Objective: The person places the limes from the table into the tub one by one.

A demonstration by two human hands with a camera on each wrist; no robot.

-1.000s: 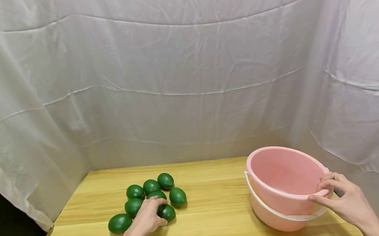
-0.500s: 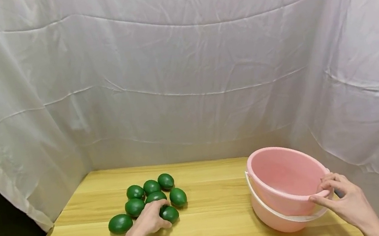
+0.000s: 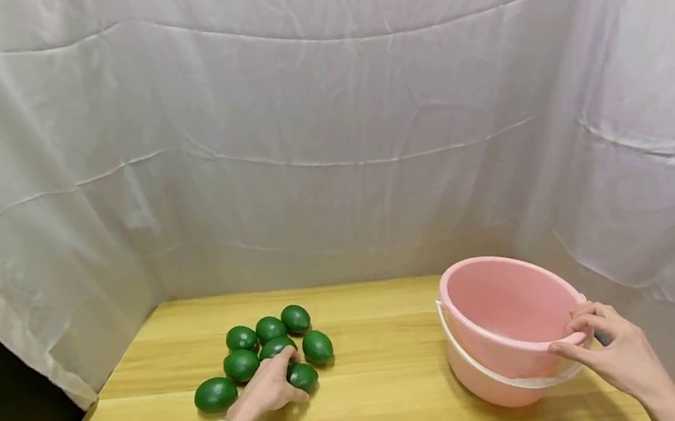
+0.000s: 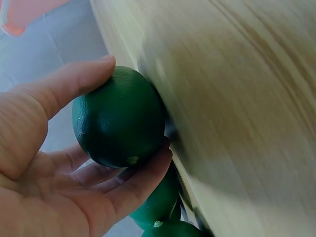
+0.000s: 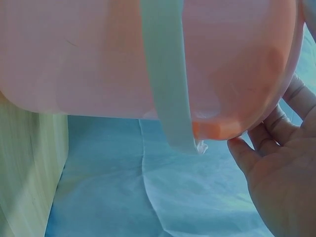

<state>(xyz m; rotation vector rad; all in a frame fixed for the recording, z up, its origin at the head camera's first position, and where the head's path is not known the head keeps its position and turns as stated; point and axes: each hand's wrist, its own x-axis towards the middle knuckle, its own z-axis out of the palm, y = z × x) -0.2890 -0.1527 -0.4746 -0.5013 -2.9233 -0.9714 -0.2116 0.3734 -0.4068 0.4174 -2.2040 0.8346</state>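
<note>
My left hand is at the near side of a cluster of dark green limes, holding one lime low at the table. In the left wrist view the thumb lies over this lime and curled fingers reach under it. Farther right, my right hand pinches the rim of a pink bucket. The bucket stands on the table, its white handle hanging down along the outside. In the right wrist view the fingertips grip the edge of the bucket beside the handle's end.
Several other limes lie close together around and behind my left hand, one a little apart on the left. The wooden table ends at a pale curtain behind and at both sides.
The nearest lime has shifted slightly to the right with the fingers of my left hand, which now wrap more closely round it. My right hand and the bucket stay in place.
</note>
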